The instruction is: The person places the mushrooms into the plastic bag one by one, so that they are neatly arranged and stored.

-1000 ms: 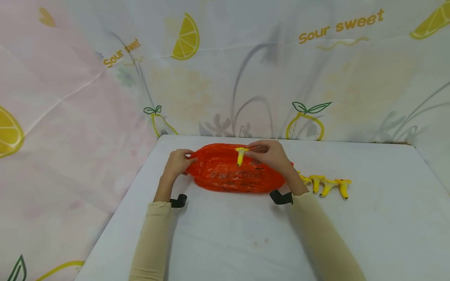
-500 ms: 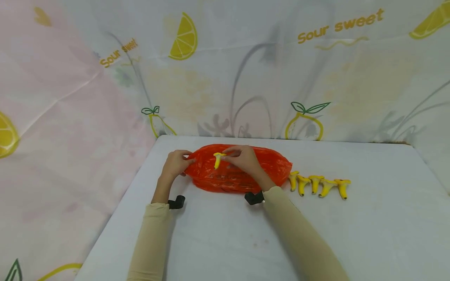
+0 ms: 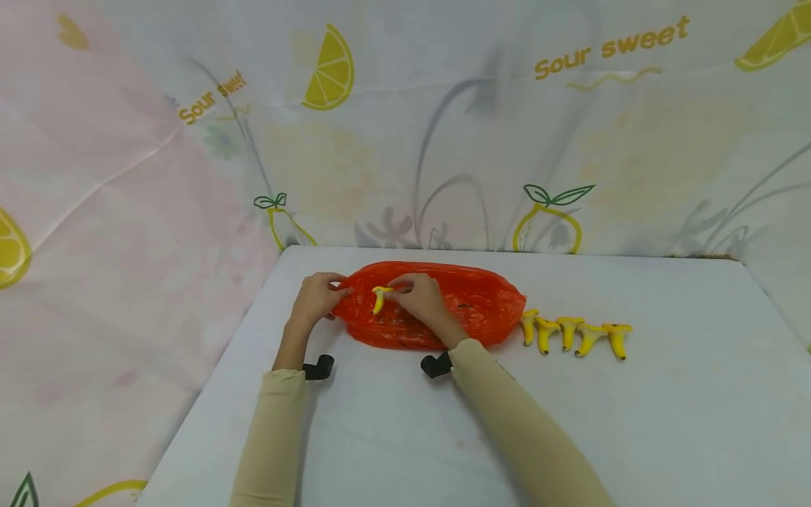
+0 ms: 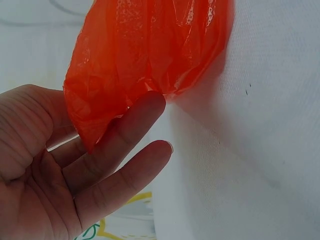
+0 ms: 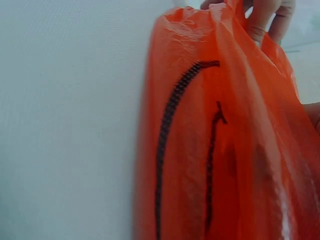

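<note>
A red plastic bag [image 3: 488, 303] lies on the white table, its mouth spread toward the back. At its left end my left hand [image 3: 313, 296] pinches the rim between thumb and fingers; in the left wrist view the bag's edge [image 4: 100, 80] runs between them. Over the bag's left part, my right hand [image 3: 418, 297] pinches a yellow chanterelle-like mushroom [image 3: 379, 300] by its cap, stem pointing down. Whether the mushroom touches the bag I cannot tell. The right wrist view shows mostly the bag's printed side [image 5: 185, 150] and hides the mushroom.
Right of the bag, several similar yellow mushrooms [image 3: 590, 338] lie in a row, the leftmost close against the bag. Black wrist mounts [image 3: 436, 365] sit on both forearms. A lemon-printed cloth [image 3: 405, 127] hangs behind the white table [image 3: 684, 394].
My right hand has carried the mushroom leftward across the bag and slightly lower, toward my left hand. The row of mushrooms is now fully uncovered. My left hand stays at the rim.
</note>
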`<state>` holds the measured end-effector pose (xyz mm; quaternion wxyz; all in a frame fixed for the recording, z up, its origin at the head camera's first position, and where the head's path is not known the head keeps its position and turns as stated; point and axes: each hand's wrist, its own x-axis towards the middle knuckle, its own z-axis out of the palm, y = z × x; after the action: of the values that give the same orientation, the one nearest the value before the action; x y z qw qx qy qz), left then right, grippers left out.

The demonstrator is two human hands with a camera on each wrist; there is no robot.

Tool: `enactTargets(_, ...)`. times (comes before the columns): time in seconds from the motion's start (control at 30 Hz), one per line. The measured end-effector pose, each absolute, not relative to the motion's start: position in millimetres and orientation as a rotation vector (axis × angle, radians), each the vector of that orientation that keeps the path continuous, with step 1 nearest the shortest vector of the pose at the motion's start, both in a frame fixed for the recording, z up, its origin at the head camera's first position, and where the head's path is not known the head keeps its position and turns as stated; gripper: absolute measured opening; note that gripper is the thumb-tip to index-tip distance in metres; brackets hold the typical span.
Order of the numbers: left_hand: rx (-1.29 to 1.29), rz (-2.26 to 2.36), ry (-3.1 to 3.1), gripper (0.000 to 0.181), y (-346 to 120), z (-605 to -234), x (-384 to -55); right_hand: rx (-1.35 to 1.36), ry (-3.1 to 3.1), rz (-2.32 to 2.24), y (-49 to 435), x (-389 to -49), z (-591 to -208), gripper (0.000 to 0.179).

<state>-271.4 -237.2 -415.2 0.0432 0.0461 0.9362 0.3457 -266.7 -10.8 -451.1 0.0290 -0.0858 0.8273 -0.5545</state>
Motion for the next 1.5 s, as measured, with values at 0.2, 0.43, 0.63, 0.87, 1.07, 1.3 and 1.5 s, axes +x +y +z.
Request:
enactTargets(0.2, 0.147, 1.050, 2.861, 0.036, -237, -415, -271, -0.243, 2.595, -1.680, -16, -267, -453, 0.024)
enactTargets(0.43, 0.136, 1.045, 2.860, 0.035, -237, -415, -271, -0.279, 2.674, -1.580, -21, -267, -457, 0.027)
enactTargets(0.63, 0.148, 1.056, 2.860, 0.035, -237, -414, -272, -0.313, 2.707, -1.514, -18, -267, -455, 0.030)
enactTargets(0.87, 0.145, 1.084, 2.861, 0.035, -239, -411, -269, -0.443, 2.704, -1.401, -3, -265, -439, 0.036)
enactTargets(1.07, 0.129, 1.087, 2.849, 0.037, -241, -412, -266, -0.520, 2.692, -1.370, 19, -260, -428, 0.037)
enactTargets(1.3, 0.124, 1.100, 2.849, 0.038, -243, -414, -266, -0.522, 2.573, -1.441, 50, -254, -407, 0.041)
enactTargets(1.5, 0.139, 1.114, 2.851, 0.038, -243, -411, -265, -0.527, 2.591, -1.465, 74, -246, -388, 0.039)
